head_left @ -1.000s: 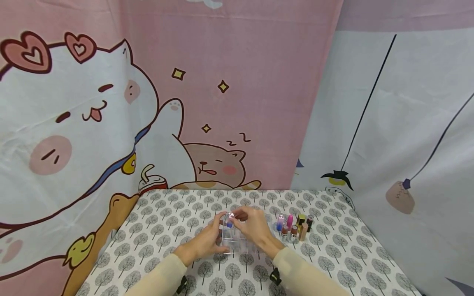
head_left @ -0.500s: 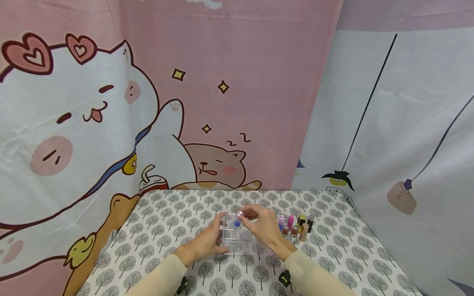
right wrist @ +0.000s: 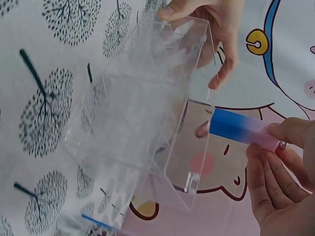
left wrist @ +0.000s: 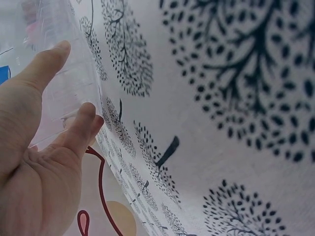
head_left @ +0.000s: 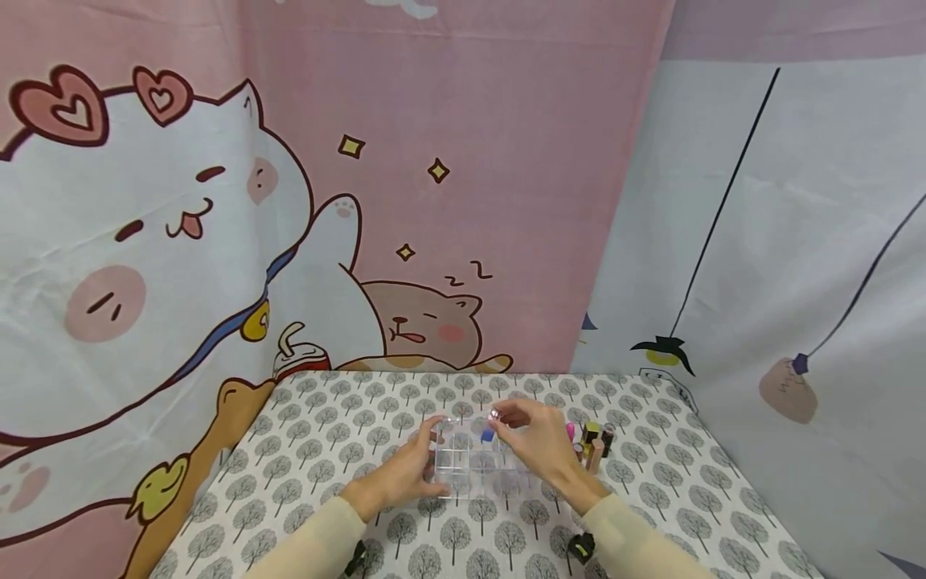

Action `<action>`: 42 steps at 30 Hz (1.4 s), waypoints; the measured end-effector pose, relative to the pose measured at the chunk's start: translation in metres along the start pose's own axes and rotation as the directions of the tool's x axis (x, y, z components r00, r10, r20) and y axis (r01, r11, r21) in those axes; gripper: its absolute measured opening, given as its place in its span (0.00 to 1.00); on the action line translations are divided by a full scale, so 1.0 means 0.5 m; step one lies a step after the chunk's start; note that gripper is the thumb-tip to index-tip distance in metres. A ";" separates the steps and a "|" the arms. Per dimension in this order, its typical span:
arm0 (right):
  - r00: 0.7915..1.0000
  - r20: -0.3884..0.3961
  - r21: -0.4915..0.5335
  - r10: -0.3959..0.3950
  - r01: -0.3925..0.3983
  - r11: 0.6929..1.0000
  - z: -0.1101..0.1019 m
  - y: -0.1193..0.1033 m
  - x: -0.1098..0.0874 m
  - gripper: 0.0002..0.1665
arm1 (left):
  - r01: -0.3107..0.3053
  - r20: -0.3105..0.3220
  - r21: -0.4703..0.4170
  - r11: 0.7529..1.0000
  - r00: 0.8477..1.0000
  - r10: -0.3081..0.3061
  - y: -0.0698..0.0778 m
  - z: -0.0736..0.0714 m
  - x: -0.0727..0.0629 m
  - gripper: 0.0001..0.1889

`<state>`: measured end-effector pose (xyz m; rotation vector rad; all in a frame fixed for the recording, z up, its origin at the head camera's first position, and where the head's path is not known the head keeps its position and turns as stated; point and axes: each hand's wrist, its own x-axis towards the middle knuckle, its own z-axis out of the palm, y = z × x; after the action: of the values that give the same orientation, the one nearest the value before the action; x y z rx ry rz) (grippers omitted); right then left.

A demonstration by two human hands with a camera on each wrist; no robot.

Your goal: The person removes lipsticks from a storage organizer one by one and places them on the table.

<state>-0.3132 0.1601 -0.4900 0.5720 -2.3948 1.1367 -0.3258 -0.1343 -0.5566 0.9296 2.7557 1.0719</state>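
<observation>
A clear plastic organizer box (head_left: 453,460) with square compartments stands on the table. My left hand (head_left: 399,474) grips its left end, thumb on the near side and fingers round the far side; the left wrist view shows this hand (left wrist: 51,152) against the clear wall. My right hand (head_left: 538,446) pinches a lipstick tube (right wrist: 241,129) by its pink end, between thumb and fingers. The tube fades from pink to blue, and its blue end points at the box. In the head view, the tube (head_left: 488,434) is over the back row of compartments, near the middle.
Right of the box stand several more lipsticks, partly behind my right hand: a bright pink one (head_left: 571,432), a gold-topped one (head_left: 590,432), a dark one (head_left: 608,440) and a beige one (head_left: 595,456). A tree-print cloth (head_left: 325,450) covers the table. Printed curtains (head_left: 506,201) hang behind.
My right hand has moved to the right with the lipstick, from the box's back left compartment to nearer the middle. My left hand has stayed on the box. Some standing lipsticks are now hidden.
</observation>
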 end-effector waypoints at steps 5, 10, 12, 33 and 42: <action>1.000 0.007 -0.018 -0.011 0.011 1.000 -0.022 0.012 -0.001 0.15 | 0.011 -0.007 0.014 1.000 1.000 -0.011 -0.001 0.002 -0.002 0.69; 0.998 -0.028 -0.054 -0.050 0.049 0.997 -0.043 0.024 -0.004 0.16 | 0.022 -0.002 0.004 1.000 1.000 -0.022 0.000 -0.001 -0.001 0.69; 0.997 -0.038 -0.071 -0.067 0.065 0.995 -0.051 0.029 -0.005 0.16 | 0.027 -0.002 -0.008 1.000 1.000 -0.027 0.002 -0.002 -0.002 0.69; 0.998 -0.060 -0.157 0.020 -0.029 0.987 -0.181 0.080 -0.020 0.16 | 0.053 0.007 -0.017 0.998 0.999 -0.053 0.005 -0.002 -0.004 0.71; 0.996 -0.065 -0.210 0.058 -0.070 0.975 -0.233 0.110 -0.029 0.18 | 0.045 0.007 -0.018 0.999 0.999 -0.045 0.003 0.000 -0.004 0.71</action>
<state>-0.3073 0.2872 -0.4647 0.3881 -2.4590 0.8947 -0.3235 -0.1347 -0.5559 0.8628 2.7427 1.0832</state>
